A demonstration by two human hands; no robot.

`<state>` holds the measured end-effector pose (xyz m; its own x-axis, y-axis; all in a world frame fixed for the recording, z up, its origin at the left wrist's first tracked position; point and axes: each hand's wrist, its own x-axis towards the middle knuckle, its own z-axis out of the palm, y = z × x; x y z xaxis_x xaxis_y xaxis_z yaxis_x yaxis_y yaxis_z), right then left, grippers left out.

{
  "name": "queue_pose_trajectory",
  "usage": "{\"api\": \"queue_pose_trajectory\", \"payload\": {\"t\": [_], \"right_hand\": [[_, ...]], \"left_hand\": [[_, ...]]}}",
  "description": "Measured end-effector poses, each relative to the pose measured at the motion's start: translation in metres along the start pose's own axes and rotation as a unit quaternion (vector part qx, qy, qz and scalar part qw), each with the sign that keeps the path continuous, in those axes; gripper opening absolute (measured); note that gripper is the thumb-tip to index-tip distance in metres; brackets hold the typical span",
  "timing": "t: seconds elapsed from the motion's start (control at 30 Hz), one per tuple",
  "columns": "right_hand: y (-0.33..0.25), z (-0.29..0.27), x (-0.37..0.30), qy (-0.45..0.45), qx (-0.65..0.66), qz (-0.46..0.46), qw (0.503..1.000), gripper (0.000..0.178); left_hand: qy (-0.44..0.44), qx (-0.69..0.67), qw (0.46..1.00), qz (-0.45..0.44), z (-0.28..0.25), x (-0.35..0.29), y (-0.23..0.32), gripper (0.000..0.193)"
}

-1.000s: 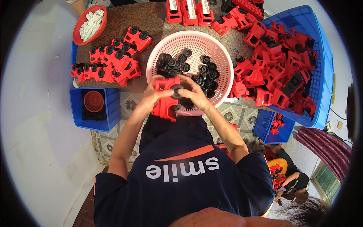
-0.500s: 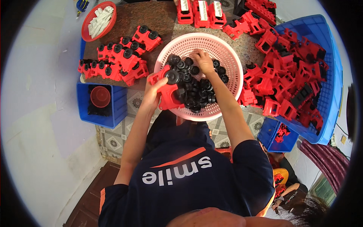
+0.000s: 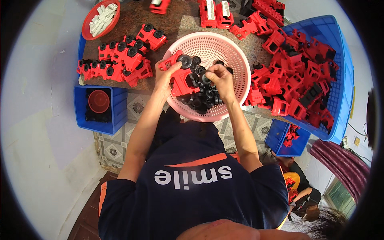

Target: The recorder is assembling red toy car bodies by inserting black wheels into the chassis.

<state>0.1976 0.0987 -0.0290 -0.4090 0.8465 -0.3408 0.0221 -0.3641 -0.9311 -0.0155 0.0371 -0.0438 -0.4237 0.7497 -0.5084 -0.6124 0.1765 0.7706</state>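
My left hand (image 3: pixel 164 79) is closed round a red toy truck body (image 3: pixel 182 82), held over the left part of a pink perforated basket (image 3: pixel 240 70). A black wheel (image 3: pixel 185 61) sits on the truck's upper end, beside my thumb. My right hand (image 3: pixel 221 81) is closed in a pinch on another black toy wheel (image 3: pixel 205 77), just right of the truck and apart from my left hand. Below both hands, loose black wheels (image 3: pixel 209 96) lie heaped in the basket. Part of the heap is hidden by the truck and my right hand.
Red trucks with black wheels (image 3: pixel 130 57) lie piled on the table's left. A red bowl of white pieces (image 3: pixel 117 20) stands behind them. At right, a large blue crate (image 3: pixel 345 86) holds many red bodies. Blue bins (image 3: pixel 120 110) stand lower down. Another person sits at lower right.
My right hand has come back from the basket's far side toward the truck, now pinching a wheel. A red truck with a white top has shifted left at the far table edge.
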Motion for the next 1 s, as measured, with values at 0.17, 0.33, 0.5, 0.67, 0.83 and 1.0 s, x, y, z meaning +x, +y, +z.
{"api": "queue_pose_trajectory", "payload": {"t": [0.17, 0.33, 0.5, 0.67, 0.83, 1.0], "right_hand": [[-0.001, 0.026, -0.011, -0.003, -0.084, -0.043, 0.996, 0.024], [0.006, 0.037, -0.005, 0.022, -0.137, -0.084, 0.987, 0.040], [-0.007, 0.046, -0.029, -0.059, 0.017, 0.026, 0.998, 0.059], [0.007, 0.085, -0.041, -0.047, -0.015, -0.035, 0.998, 0.039], [0.001, 0.112, -0.029, -0.178, -0.057, -0.127, 0.974, 0.070], [0.048, 0.053, -0.026, 0.123, -0.214, -0.053, 0.968, 0.032]], "left_hand": [[-0.015, 0.012, 1.000, 0.012, 0.027, -0.004, 0.010, 0.075], [-0.110, -0.024, 0.994, 0.000, 0.011, 0.002, 0.014, 0.088], [-0.157, 0.240, 0.942, 0.177, 0.014, -0.063, 0.018, 0.130], [-0.140, 0.028, 0.982, 0.121, -0.021, -0.075, 0.021, 0.130], [0.033, 0.099, 0.980, 0.172, -0.080, -0.060, 0.065, 0.117], [0.230, -0.040, 0.942, 0.242, -0.213, 0.059, 0.131, 0.104]]}}
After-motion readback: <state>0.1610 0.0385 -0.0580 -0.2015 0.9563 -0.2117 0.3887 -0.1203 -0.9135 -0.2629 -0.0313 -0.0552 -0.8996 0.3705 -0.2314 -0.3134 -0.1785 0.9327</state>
